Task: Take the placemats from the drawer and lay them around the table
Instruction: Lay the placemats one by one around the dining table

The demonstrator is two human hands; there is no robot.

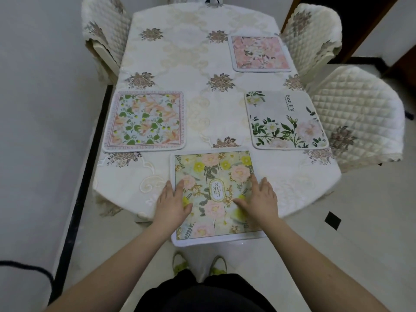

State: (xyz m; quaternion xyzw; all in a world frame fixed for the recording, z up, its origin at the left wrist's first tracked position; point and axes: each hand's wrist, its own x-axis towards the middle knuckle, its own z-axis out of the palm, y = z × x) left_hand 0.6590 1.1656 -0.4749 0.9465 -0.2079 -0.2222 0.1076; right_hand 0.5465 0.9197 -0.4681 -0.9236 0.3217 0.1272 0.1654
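We press our left hand (172, 202) and right hand (261, 199), fingers flat, gripping nothing, on the yellow-flowered placemat (213, 176); overhanging the table (180, 52) edge, it could slide off.

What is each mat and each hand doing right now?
yellow-green placemat: flat, near edge hanging off the table
left hand: open, pressing that mat
right hand: open, pressing that mat
orange-green placemat: flat, left side
white rose placemat: flat, right side
pink placemat: flat, far right
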